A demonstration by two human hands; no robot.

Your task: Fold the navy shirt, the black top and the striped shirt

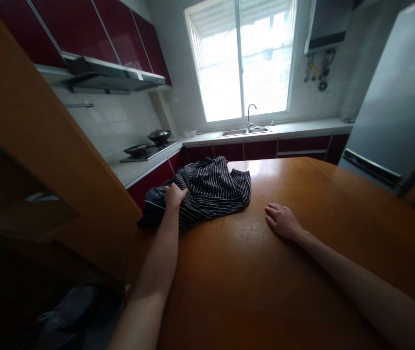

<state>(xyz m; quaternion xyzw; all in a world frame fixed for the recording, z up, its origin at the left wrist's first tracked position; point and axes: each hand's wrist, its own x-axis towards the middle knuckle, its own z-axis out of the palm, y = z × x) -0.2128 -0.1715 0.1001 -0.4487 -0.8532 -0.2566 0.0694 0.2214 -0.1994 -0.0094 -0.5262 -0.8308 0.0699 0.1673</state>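
A crumpled dark garment with thin white stripes lies at the far left part of an orange-brown wooden table. My left hand rests on the garment's left edge, its fingers curled over the cloth. My right hand lies flat on the bare tabletop, fingers stretched out and holding nothing, a little to the right of the garment and apart from it.
A wooden cabinet side rises at the left of the table. Behind stand a counter with a stove and pans, a sink with a tap under a bright window, and a grey fridge at the right.
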